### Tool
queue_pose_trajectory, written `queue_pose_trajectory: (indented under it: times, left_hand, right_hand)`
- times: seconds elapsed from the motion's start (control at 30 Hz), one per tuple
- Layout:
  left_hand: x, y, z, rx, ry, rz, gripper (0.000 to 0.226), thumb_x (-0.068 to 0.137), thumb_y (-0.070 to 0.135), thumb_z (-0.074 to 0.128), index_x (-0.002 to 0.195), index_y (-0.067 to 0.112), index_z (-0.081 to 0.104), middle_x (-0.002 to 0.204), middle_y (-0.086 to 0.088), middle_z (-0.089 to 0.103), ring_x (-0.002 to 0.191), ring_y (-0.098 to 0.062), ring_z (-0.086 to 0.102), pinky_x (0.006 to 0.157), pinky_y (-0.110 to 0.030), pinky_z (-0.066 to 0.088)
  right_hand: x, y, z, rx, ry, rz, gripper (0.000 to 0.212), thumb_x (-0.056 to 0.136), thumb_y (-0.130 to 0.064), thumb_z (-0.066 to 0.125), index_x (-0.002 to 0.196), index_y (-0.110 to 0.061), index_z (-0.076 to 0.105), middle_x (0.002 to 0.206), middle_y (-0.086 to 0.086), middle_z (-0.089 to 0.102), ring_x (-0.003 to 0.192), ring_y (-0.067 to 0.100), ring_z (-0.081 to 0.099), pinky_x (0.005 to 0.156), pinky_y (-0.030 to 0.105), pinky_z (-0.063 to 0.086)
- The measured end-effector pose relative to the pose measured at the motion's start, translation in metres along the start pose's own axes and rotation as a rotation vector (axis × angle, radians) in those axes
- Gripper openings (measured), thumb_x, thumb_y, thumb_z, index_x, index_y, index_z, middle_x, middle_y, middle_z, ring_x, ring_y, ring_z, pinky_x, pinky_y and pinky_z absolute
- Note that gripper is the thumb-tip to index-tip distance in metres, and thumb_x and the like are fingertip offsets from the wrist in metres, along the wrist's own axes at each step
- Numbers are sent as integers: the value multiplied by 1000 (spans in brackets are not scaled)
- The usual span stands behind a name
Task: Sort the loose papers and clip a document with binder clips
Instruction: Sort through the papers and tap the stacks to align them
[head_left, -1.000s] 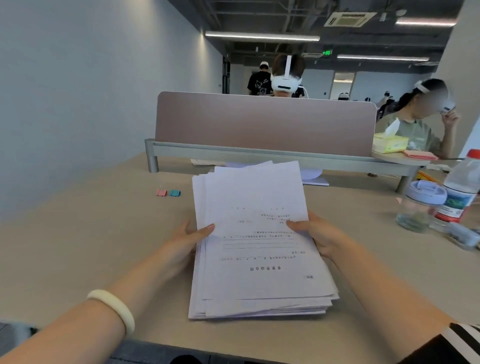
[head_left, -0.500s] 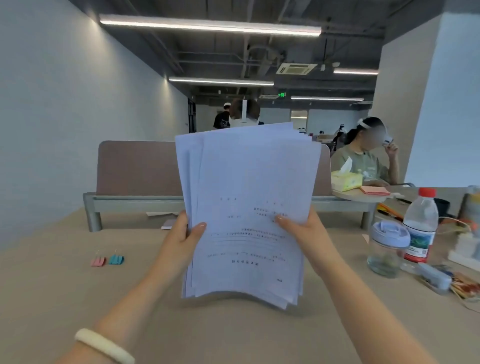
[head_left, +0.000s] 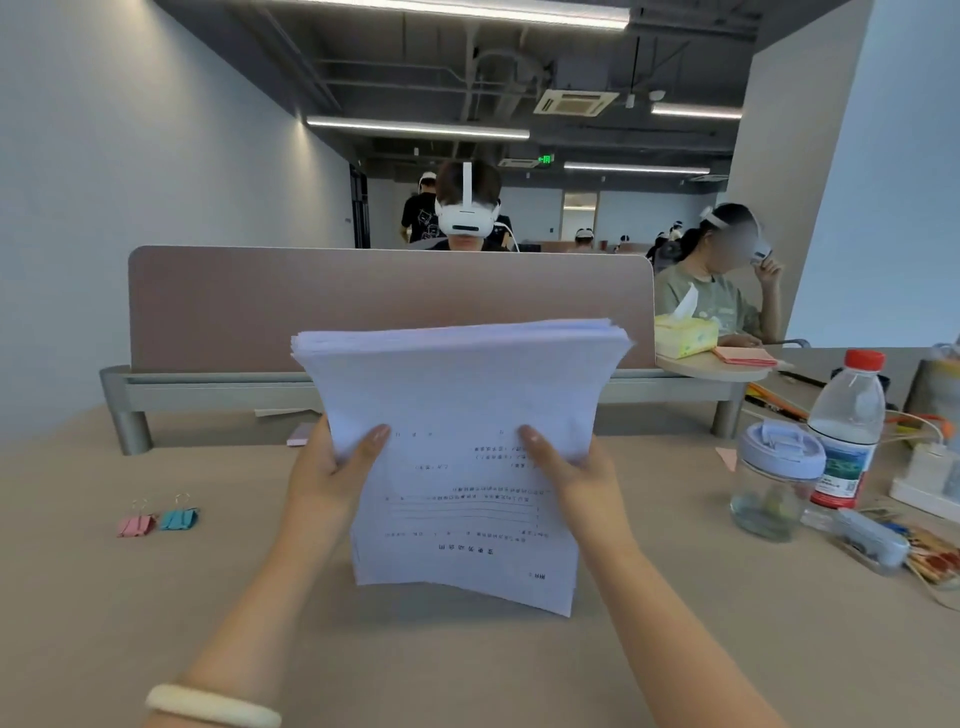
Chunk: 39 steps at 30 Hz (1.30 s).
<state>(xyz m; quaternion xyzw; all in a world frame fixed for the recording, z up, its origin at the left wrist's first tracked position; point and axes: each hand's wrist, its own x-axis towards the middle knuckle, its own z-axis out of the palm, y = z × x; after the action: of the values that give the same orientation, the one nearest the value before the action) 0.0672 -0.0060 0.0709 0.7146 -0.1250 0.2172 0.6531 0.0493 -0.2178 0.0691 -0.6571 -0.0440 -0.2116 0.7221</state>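
A thick stack of white printed papers stands on its bottom edge on the beige desk, its top bending away from me. My left hand grips its left side and my right hand grips its right side, thumbs on the front sheet. The print on the front page is upside down. A pink binder clip and a teal binder clip lie side by side on the desk, well to the left of the stack.
A brown divider panel on a metal rail closes the desk's far side. At right stand a clear jar with a lilac lid, a water bottle, a power strip and small clutter. People with headsets sit beyond the divider.
The stack went from lying flat on the desk to being raised upright, then lowered so its bottom edge rests on the desk; its edges now look more even.
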Motion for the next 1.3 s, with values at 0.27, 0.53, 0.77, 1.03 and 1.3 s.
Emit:
queue_pose_trajectory:
  times: [0.27,0.53,0.77,1.03,1.3]
  left_hand:
    - [-5,31,7,10,178,76,13,92,30,52,105,30,58,95,24,64,76,22,59,66,-11,45]
    - [-4,30,8,-54,115,35,29,87,28,61,116,26,55,105,18,66,94,6,63,71,-15,50]
    - [2,17,-1,-93,7,-79,40,84,31,65,122,28,53,113,14,67,102,-6,66,76,-24,52]
    - [-3,20,-5,-275,34,-181,27,82,19,69,108,21,63,97,6,75,82,-11,73,59,-19,58]
    - [-4,24,-5,-291,-100,-208,15,80,8,69,94,13,66,72,7,77,63,-8,72,50,-18,53]
  right_hand:
    - [-7,-13,16,10,75,-174,10,88,-25,64,93,-33,61,87,-18,71,80,-8,66,63,8,49]
    - [2,-17,6,-107,-14,-154,18,89,-22,63,98,-36,55,97,-21,63,82,-17,62,62,2,47]
    - [5,-9,6,-165,-56,-93,40,90,-16,60,120,-26,35,108,-25,52,91,-17,55,66,-2,45]
    - [-1,-22,9,-190,11,-110,52,88,-18,64,131,-26,35,129,-9,51,121,8,51,91,23,46]
    - [1,-113,76,-1189,146,-983,98,76,-28,70,150,-23,7,160,5,7,147,28,1,117,41,-7]
